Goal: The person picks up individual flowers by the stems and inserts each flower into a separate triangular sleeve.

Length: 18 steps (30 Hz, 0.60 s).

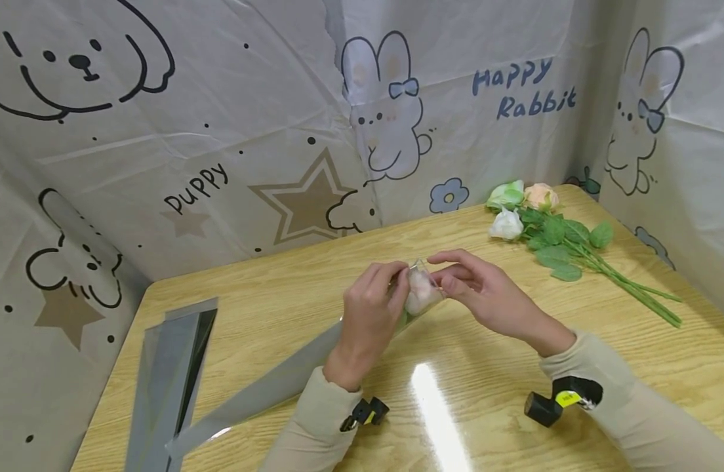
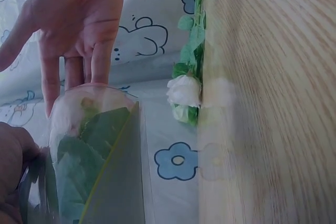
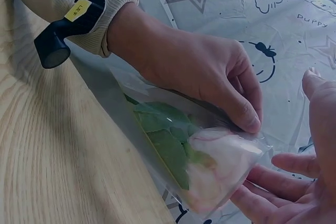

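Observation:
A pale pink-white rose (image 1: 421, 293) with green leaves (image 3: 167, 142) sits inside a long, clear-fronted flower sleeve (image 1: 279, 370) held above the table. My left hand (image 1: 368, 318) pinches the sleeve's upper edge between thumb and fingers, right beside the bloom. On the bloom's other side is my right hand (image 1: 494, 298), palm turned toward it. In the right wrist view its fingers (image 3: 278, 192) are extended with their tips at the sleeve's open rim, and the thumb stands apart. The rose's stem is hidden within the sleeve's grey part.
At the left of the wooden table (image 1: 244, 341) lies a stack of grey sleeves (image 1: 167, 377). Toward the back right lie a white rose (image 1: 506, 224), a greenish rose (image 1: 506, 195) and a peach rose (image 1: 541, 196) with long stems. A printed cloth (image 1: 267, 111) hangs behind the table.

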Motion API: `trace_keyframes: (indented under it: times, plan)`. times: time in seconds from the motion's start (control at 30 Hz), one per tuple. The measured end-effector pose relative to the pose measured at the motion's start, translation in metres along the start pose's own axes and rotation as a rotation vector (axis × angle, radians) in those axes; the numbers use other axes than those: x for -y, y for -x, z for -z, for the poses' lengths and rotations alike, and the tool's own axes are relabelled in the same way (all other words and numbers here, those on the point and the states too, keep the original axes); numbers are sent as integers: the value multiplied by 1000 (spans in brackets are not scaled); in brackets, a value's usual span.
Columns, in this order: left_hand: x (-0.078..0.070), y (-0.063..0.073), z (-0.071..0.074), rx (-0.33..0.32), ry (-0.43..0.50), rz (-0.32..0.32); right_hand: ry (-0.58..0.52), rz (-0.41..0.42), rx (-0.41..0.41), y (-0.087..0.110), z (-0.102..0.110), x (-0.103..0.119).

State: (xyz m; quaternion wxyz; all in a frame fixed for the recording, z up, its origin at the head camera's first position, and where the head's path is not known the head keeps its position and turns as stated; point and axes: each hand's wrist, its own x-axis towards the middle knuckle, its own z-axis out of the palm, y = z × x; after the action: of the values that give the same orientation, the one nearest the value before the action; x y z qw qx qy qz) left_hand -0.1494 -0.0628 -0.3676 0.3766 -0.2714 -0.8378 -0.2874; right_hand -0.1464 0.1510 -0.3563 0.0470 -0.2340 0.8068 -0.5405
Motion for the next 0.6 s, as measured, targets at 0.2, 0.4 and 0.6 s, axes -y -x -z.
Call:
trace_keyframes:
  times: [0.2,0.4,0.6]
  plan:
    - [-2,1,-1,7,11,-1,5,20,34,0,-2,-1]
    - [-4,1,-2,5,13,-20,-4,22,55,1,-5,-1]
    - [-7,1,-2,22,50,-26,-28,68,62,1,-8,-5]
